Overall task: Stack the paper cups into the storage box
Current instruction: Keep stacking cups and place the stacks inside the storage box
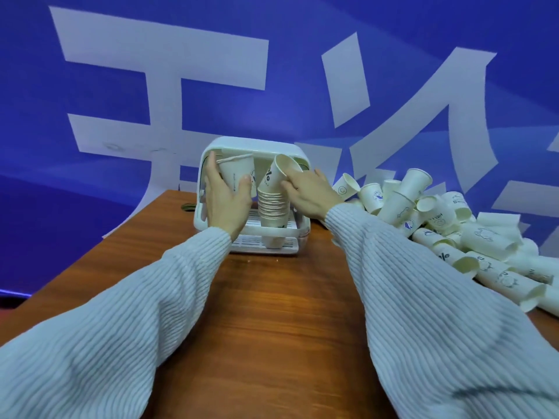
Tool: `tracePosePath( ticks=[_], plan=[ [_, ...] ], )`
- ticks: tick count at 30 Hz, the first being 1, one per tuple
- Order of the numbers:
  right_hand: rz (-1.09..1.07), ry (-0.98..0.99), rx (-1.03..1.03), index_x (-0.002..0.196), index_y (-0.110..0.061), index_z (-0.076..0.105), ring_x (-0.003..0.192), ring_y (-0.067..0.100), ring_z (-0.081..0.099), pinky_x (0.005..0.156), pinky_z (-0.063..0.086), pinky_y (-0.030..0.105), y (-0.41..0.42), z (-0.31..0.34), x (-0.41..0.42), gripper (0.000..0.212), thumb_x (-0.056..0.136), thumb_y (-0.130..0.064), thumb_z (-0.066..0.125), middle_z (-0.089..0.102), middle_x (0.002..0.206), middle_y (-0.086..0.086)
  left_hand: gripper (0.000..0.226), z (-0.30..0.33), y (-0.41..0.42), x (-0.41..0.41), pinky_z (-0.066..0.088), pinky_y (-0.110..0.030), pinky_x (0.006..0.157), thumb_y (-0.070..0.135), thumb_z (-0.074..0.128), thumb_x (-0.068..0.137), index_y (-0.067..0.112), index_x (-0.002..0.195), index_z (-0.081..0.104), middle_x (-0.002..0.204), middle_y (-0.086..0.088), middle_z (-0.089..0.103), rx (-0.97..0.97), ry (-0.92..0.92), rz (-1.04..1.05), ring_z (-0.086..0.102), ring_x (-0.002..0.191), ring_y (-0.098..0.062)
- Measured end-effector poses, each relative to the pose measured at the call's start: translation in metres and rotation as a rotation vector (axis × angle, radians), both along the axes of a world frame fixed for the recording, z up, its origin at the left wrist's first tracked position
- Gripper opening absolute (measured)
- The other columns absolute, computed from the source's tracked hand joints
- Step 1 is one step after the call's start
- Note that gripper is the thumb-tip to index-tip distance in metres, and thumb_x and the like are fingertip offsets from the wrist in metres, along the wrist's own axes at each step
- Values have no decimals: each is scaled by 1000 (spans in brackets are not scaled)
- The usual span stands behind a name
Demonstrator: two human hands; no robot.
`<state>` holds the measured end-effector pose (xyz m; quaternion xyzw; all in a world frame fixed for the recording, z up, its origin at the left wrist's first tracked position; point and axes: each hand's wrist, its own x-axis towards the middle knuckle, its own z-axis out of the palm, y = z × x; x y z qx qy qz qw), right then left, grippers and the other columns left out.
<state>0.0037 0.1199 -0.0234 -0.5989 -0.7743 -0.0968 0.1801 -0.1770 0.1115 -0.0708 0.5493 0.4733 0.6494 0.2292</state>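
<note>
Two cups in hand: your left hand grips a cup, your right hand grips the tilted top cup. Straighten it over the stack before pressing down.

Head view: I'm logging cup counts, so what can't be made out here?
- Stack of cups in the storage box: rims blur together and the right hand covers its side.
- Loose cup pile: cut off by the right edge.
- Cup in the left hand: print partly covered.

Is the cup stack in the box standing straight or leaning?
Leaning. The stack stands in the box, its top cup tilted right under the right hand.
</note>
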Motion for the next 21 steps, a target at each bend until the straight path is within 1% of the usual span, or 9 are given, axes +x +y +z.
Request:
tracePosePath(
  ticks=[3, 6, 8, 10, 11, 12, 15, 17, 21],
  plan=[
    [-8, -155, 44, 88, -15, 51, 105, 30, 54, 108, 31, 47, 4, 4, -4, 30, 103, -32, 31, 61, 95, 7, 70, 1, 4, 1, 50, -46, 104, 29, 64, 95, 32, 153, 25, 141, 6, 47, 30, -3, -26, 51, 124, -16],
    [-11, -307, -53, 80, -18, 47, 104, 27, 48, 114, 27, 51, 6, -5, -6, 38, 103, -40, 27, 54, 93, 6, 69, 3, 3, 3, 51, -34, 96, 24, 65, 97, 25, 154, 25, 128, 9, 45, 58, 17, -46, 51, 112, -9],
    [-19, -309, -111, 74, -21, 43, 105, 28, 49, 114, 27, 50, 8, -16, -6, 37, 99, -45, 30, 54, 91, 4, 69, 5, 4, 4, 48, -24, 93, 23, 67, 97, 21, 153, 27, 124, 12, 44, 84, 35, -39, 51, 107, 1],
    [-46, -267, -115, 84, -19, 49, 112, 33, 51, 111, 30, 48, 10, -23, -6, 33, 96, -47, 37, 61, 104, 9, 67, 12, 7, 7, 42, -5, 86, 21, 70, 95, 16, 150, 31, 119, 17, 43, 114, 43, -27, 50, 102, 19],
    [-59, -231, -109, 92, -17, 53, 115, 35, 51, 108, 32, 47, 11, -26, -5, 31, 96, -46, 43, 61, 114, 12, 66, 16, 9, 9, 43, -3, 82, 21, 71, 93, 15, 147, 33, 116, 20, 44, 126, 31, -29, 49, 100, 22],
    [-48, -167, -94, 101, -15, 56, 116, 37, 51, 104, 35, 45, 13, -29, -4, 30, 95, -43, 48, 57, 122, 14, 64, 22, 12, 12, 48, -7, 80, 21, 73, 91, 16, 143, 34, 114, 19, 47, 132, 17, -42, 53, 101, 17],
    [72, 133, -31, 115, -11, 53, 112, 37, 54, 98, 44, 42, 13, -42, -3, 32, 93, -31, 65, 42, 131, 14, 59, 33, 22, 21, 57, -23, 74, 21, 74, 87, 21, 131, 34, 115, -1, 58, 121, 76, -102, 62, 96, -8],
    [90, 277, 17, 111, -14, 50, 109, 31, 55, 98, 47, 43, 13, -50, -3, 36, 89, -29, 74, 39, 130, 9, 57, 34, 31, 27, 57, -24, 72, 20, 71, 88, 24, 130, 33, 117, -5, 57, 104, 177, -137, 62, 95, -11],
    [48, 500, 44, 109, -18, 44, 97, 27, 57, 92, 51, 49, 12, -54, 2, 49, 80, -28, 83, 38, 119, 2, 53, 30, 42, 30, 53, -34, 83, 28, 68, 88, 22, 134, 41, 120, -3, 59, 92, 282, -161, 61, 103, -22]
  ],
)
